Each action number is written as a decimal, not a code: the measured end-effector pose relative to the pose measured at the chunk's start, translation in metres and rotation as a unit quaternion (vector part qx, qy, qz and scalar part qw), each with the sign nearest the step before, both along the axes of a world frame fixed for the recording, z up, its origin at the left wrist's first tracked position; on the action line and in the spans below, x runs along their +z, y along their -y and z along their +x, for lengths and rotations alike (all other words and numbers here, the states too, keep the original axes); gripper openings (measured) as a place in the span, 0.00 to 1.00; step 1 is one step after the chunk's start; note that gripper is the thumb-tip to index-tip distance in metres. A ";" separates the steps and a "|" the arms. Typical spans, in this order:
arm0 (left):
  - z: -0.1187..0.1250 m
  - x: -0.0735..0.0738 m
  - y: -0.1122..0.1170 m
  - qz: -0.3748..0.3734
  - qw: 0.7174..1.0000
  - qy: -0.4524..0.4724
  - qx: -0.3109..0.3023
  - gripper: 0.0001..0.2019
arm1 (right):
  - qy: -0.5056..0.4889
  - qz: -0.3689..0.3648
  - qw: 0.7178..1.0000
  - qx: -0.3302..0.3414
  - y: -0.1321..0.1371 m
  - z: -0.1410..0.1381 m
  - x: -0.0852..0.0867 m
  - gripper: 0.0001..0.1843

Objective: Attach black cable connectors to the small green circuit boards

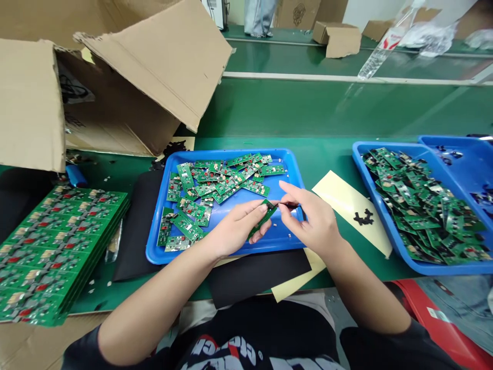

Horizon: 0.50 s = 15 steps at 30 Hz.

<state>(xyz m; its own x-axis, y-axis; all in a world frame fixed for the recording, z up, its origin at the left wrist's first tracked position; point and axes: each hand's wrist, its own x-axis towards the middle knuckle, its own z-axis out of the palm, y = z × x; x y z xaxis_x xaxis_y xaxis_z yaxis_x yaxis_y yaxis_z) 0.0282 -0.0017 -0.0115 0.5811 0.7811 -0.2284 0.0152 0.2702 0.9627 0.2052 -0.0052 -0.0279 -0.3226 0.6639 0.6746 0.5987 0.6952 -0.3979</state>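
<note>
My left hand (pixel 242 223) grips a small green circuit board (pixel 266 213) over the front right part of a blue tray (pixel 231 248). Close by on the right, my right hand (pixel 311 216) has thumb and forefinger pinched on a small dark piece (pixel 284 204) at the board's upper end; its exact shape is hard to make out. Several loose circuit boards (pixel 187 226) lie piled in the tray, mostly toward its left and back. Small black cut-out pieces (pixel 363 217) rest on a cream paper sheet (pixel 334 194) right of my right hand.
Stacked, unseparated board panels (pixel 57 246) stand at the left, below an open cardboard box (pixel 162 56). Black sheets (pixel 254 275) lie before the tray. Another blue tray (pixel 360 154) full of boards sits at the right. A plastic bottle (pixel 381 51) leans at the back.
</note>
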 end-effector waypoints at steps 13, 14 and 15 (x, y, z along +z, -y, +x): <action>-0.003 0.003 -0.002 0.023 0.996 -0.069 -0.044 0.19 | 0.008 0.077 0.997 0.032 -0.001 -0.003 -0.001 0.27; -0.003 0.003 -0.002 0.022 0.996 -0.069 -0.045 0.19 | 0.004 0.075 0.997 0.031 -0.001 -0.004 -0.001 0.27; -0.003 0.003 -0.001 0.020 0.996 -0.067 -0.047 0.18 | 0.002 0.076 0.997 0.031 0.000 -0.004 -0.001 0.28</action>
